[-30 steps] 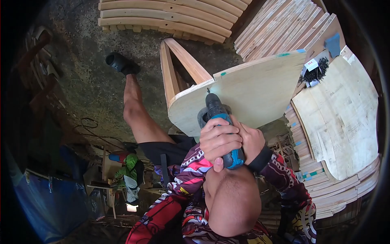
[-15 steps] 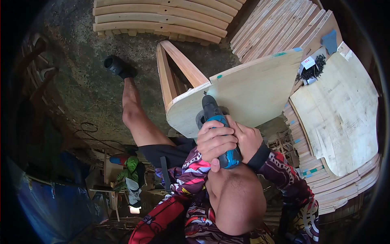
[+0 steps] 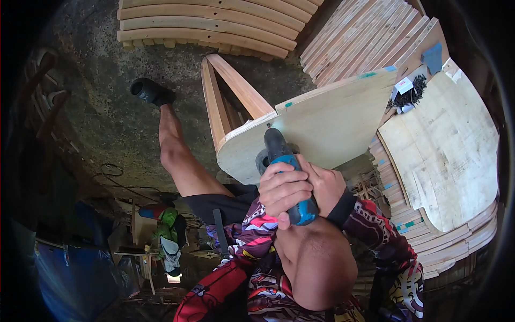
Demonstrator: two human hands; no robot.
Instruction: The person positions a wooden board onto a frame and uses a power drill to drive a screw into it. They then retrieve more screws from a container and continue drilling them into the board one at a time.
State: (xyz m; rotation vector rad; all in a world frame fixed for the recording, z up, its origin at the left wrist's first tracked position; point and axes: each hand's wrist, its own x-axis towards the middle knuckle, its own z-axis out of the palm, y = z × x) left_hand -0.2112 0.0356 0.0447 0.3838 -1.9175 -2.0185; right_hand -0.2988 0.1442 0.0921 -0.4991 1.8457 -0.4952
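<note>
My left hand (image 3: pixel 285 194) wraps its fingers over the body of a blue and black power drill (image 3: pixel 304 212). From the other side my right hand (image 3: pixel 328 185) closes around the same drill, its fingers partly hidden. The drill's black nose points at a small dark screw (image 3: pixel 269 125) near the upper edge of a pale plywood panel (image 3: pixel 332 129). A light glow falls on the panel by the nose. Behind the panel stands a wooden frame (image 3: pixel 241 86) of joined slats. My bent knee (image 3: pixel 325 268) is just below the drill.
Curved slats (image 3: pixel 209 26) are stacked at the top. Straight wooden strips (image 3: pixel 359 40) lie at the upper right. A box of dark screws (image 3: pixel 410 94) sits beside another plywood sheet (image 3: pixel 442 145) on stacked wood. My other leg (image 3: pixel 182 155) stretches across the stained floor (image 3: pixel 112 107).
The view has shifted slightly. Both hands still hold the drill at the screw, with its nose in nearly the same place on the panel.
</note>
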